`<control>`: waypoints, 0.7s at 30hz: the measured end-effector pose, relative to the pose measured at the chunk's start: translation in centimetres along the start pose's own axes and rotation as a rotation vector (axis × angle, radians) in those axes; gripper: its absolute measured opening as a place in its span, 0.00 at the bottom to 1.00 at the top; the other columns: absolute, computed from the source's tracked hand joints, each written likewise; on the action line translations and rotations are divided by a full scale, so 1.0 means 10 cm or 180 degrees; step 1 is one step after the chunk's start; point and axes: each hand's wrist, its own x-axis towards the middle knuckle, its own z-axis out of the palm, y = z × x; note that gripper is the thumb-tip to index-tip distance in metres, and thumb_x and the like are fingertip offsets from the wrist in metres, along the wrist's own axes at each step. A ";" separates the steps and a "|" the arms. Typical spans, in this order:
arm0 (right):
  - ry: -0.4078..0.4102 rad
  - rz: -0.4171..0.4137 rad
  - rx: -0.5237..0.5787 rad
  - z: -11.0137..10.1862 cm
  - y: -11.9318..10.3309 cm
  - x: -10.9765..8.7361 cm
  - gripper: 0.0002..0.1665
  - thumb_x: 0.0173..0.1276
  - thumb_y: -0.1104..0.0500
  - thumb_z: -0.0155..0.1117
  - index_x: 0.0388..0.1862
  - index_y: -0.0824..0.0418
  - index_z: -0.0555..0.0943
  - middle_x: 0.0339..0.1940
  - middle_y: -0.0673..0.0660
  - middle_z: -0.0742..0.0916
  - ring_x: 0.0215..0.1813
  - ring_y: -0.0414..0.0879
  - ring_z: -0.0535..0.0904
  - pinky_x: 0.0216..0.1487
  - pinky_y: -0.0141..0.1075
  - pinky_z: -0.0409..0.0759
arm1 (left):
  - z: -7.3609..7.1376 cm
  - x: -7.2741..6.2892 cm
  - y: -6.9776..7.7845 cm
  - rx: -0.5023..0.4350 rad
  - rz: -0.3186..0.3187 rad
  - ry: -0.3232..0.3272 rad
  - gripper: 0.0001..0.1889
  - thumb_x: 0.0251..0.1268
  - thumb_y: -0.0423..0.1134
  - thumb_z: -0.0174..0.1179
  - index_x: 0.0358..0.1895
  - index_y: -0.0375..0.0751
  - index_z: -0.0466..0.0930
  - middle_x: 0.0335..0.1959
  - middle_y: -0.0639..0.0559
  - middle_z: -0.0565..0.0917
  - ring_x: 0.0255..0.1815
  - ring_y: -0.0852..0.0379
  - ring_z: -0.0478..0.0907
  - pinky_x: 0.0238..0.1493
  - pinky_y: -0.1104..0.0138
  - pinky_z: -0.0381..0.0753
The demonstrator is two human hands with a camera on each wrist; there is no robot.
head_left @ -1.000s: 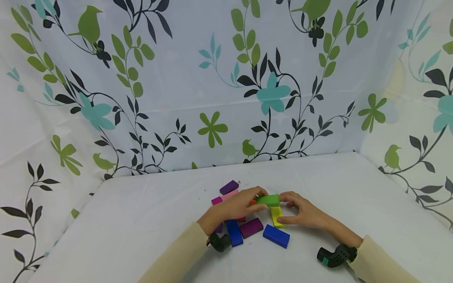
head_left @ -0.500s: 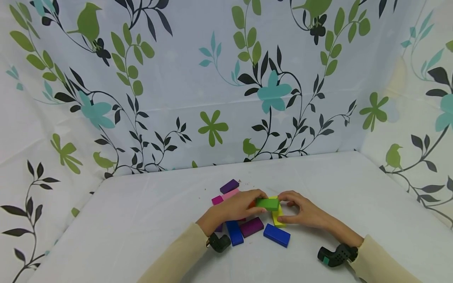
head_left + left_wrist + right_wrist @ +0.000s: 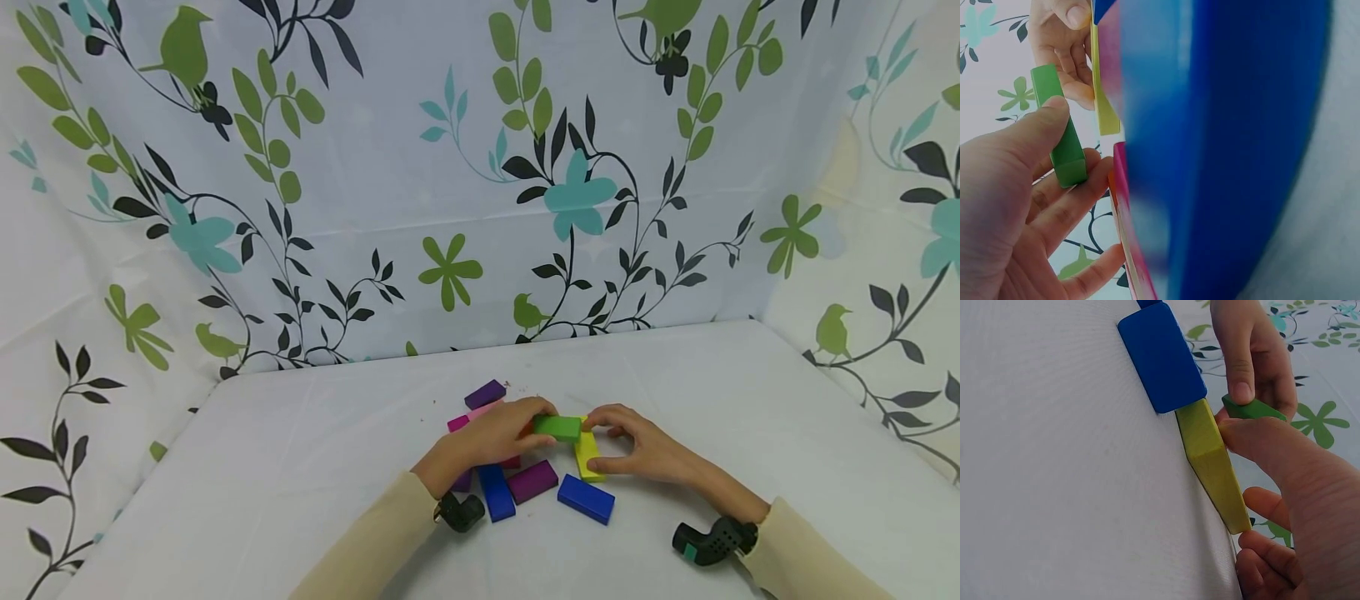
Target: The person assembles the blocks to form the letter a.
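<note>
In the head view, my left hand [image 3: 501,433] pinches a green rectangular block [image 3: 558,429] between thumb and fingers, just left of the yellow block's far end. The left wrist view shows the thumb on one face of the green block [image 3: 1067,140], with fingers behind it. A yellow block [image 3: 589,462] lies on the table, and my right hand [image 3: 637,446] spans it lengthwise, thumb at the near end and fingertips at the far end. In the right wrist view, the yellow block [image 3: 1213,456] has the thumb against its side and curled fingers by its lower tip.
Nearer me lie a blue block [image 3: 586,500], a purple block [image 3: 533,482] and another blue block [image 3: 497,493]. Pink, red and orange blocks sit partly hidden under my left hand. A dark purple block [image 3: 485,394] lies farther back. A patterned cloth [image 3: 390,183] hangs behind the white table [image 3: 300,467].
The green block, held in my left hand, has come down from above the yellow block's far end and shifted a little left. My right hand has stayed nearly still at the yellow block.
</note>
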 end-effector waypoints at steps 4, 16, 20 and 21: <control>-0.0016 0.0026 -0.0019 0.00 0.01 0.00 0.24 0.61 0.54 0.72 0.56 0.56 0.78 0.61 0.58 0.77 0.60 0.56 0.72 0.59 0.39 0.74 | -0.01 0.00 -0.01 0.0231 -0.0106 0.0058 0.24 0.71 0.53 0.55 0.64 0.46 0.71 0.54 0.53 0.79 0.50 0.62 0.73 0.56 0.65 0.71; -0.0010 0.0071 -0.0048 0.00 0.03 0.00 0.24 0.61 0.53 0.72 0.55 0.55 0.78 0.61 0.58 0.76 0.60 0.55 0.73 0.60 0.39 0.74 | -0.03 0.06 0.01 0.0580 -0.0347 0.0119 0.22 0.70 0.52 0.56 0.62 0.46 0.72 0.54 0.53 0.80 0.51 0.60 0.75 0.54 0.59 0.71; -0.0021 0.0092 -0.0036 0.00 0.03 0.00 0.24 0.61 0.53 0.72 0.55 0.54 0.78 0.62 0.58 0.76 0.60 0.55 0.73 0.60 0.39 0.74 | -0.03 0.08 0.02 0.0654 -0.0412 0.0111 0.22 0.70 0.52 0.57 0.61 0.45 0.72 0.53 0.52 0.80 0.50 0.60 0.75 0.51 0.61 0.71; -0.0023 0.0094 -0.0035 0.00 0.03 0.00 0.24 0.61 0.53 0.72 0.55 0.54 0.78 0.62 0.58 0.76 0.60 0.55 0.73 0.60 0.40 0.74 | -0.03 0.09 0.02 0.0691 -0.0422 0.0112 0.22 0.70 0.52 0.57 0.61 0.45 0.72 0.53 0.52 0.80 0.50 0.59 0.75 0.51 0.61 0.71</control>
